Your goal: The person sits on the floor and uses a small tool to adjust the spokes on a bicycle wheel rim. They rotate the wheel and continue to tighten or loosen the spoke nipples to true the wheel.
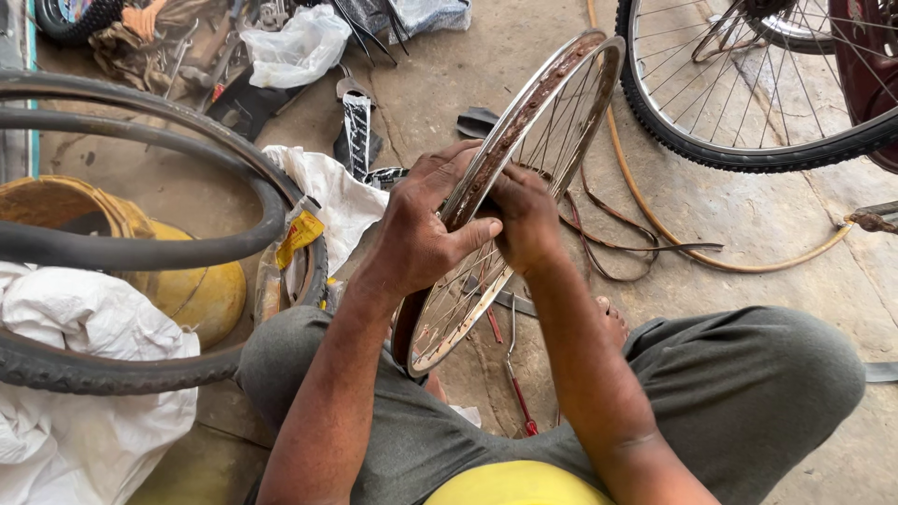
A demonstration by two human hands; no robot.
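A bare bicycle wheel rim (561,89) with thin spokes and a rusty inner channel stands upright between my knees on the concrete floor. My left hand (421,229) grips the near part of the rim from the left, thumb pressed across it. My right hand (526,217) holds the same stretch from the right, fingers curled onto the rusty channel. A brown strip (617,245) lies looped on the floor just beyond the rim.
A black tyre (140,252) and inner tube lie at left over a yellow container (201,295) and white sacks (75,374). A bicycle's rear wheel (748,150) stands at upper right. Red-handled tools (517,393) lie by my leg; a tool pile and plastic bag (295,47) sit at top.
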